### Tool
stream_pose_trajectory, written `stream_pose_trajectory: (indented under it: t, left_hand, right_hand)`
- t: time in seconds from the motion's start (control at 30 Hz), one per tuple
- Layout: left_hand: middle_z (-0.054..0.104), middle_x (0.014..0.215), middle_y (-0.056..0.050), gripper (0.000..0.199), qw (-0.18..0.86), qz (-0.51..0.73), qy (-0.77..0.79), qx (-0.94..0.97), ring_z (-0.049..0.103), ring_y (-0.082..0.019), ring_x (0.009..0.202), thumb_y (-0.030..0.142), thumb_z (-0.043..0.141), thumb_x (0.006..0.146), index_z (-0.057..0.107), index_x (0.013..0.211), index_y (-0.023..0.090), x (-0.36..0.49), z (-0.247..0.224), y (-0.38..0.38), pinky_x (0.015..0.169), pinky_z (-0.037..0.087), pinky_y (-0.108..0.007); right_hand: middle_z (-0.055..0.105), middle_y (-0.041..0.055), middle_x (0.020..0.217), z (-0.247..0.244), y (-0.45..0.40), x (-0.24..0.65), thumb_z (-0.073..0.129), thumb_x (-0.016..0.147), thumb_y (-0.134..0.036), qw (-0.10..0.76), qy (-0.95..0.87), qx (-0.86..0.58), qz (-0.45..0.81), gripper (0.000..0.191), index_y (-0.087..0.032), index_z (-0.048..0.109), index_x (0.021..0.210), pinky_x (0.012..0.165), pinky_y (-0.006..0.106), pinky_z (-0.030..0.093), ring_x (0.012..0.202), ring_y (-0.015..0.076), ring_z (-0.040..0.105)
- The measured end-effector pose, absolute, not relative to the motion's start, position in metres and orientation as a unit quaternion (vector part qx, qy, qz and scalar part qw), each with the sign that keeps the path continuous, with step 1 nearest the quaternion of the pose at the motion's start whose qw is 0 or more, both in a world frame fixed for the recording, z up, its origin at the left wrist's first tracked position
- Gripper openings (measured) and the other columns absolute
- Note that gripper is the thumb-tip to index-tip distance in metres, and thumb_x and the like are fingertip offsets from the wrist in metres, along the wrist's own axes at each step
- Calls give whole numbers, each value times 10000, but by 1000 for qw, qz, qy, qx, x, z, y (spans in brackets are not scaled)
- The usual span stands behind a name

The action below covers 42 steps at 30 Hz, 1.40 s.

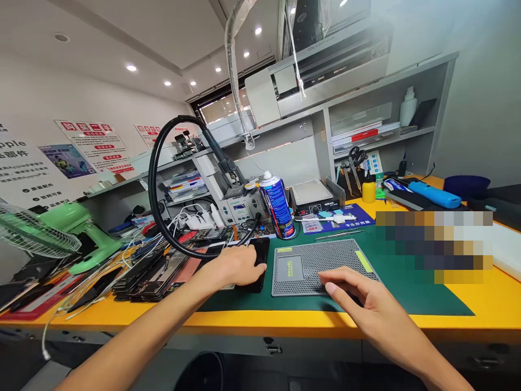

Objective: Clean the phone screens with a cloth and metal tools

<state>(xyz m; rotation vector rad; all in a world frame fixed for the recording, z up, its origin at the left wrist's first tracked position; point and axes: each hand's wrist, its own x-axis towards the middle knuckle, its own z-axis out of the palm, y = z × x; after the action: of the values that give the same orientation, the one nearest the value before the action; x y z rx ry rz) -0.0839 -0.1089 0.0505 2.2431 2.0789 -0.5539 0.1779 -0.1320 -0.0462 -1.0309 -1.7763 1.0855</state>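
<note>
My left hand (pixel 241 265) rests over a black, glossy flat device (pixel 263 254) like a phone or tablet. Its fingers are bent under and partly hidden, its thumb points right, and anything in its grip is out of sight. My right hand (pixel 368 298) hovers at the front edge of a grey perforated mat (pixel 301 277), thumb and forefinger slightly apart with nothing seen between them. Both the mat and the black device lie on a green work mat (pixel 423 296). Metal tweezers (pixel 340 234) lie behind the grey mat.
A blue spray can (pixel 277 209) stands behind the grey mat, near a hot-air station (pixel 240 209) whose black hose (pixel 152 190) loops leftward. Stacked phone parts (pixel 142 277), cables and a green fan (pixel 91 233) occupy the left. A blue handheld tool (pixel 435 194) lies right, beside a blurred patch.
</note>
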Motion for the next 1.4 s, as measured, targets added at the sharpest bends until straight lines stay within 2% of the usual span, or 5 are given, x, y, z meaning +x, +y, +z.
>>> stream_pose_trajectory:
  t: [0.17,0.33,0.6,1.23,1.4]
  left_hand:
    - [602,1223,-92,380,32,-159,600,783,609,-235,1050,393,593,902,568,1217,183,-100,55,-131,882,518,-455]
    - [611,1261,-123,414,23,-133,565,814,561,-290,1178,294,565,873,564,1276,199,-108,43,-145,958,475,-439]
    - [603,1298,-142,424,-2,-103,559,823,592,-321,1142,311,480,878,582,1279,215,-114,35,-148,942,481,-429]
    - [578,1303,-150,386,-33,-77,555,827,557,-319,1190,313,461,908,564,1268,218,-117,21,-149,987,456,-435]
    - [587,1270,-133,371,-28,-67,556,828,565,-302,1169,323,470,909,568,1255,230,-117,23,-152,983,451,-406]
  right_hand:
    - [693,20,1142,-48,-130,177,508,942,-489,396,-704,-404,430,287,-298,680,1068,898,329,483,1086,241,606]
    - [694,40,1159,-51,-131,177,516,929,-506,396,-702,-414,424,316,-287,688,1078,878,327,503,1091,261,610]
    - [715,50,1132,-53,-130,177,536,912,-512,404,-706,-425,397,325,-288,716,1064,855,325,538,1060,272,637]
    - [715,53,1133,-53,-130,176,531,907,-529,400,-705,-429,398,342,-285,719,1054,867,311,543,1067,273,639]
    - [703,25,1147,-54,-129,177,521,910,-540,386,-705,-435,407,329,-311,703,1059,894,292,523,1092,251,622]
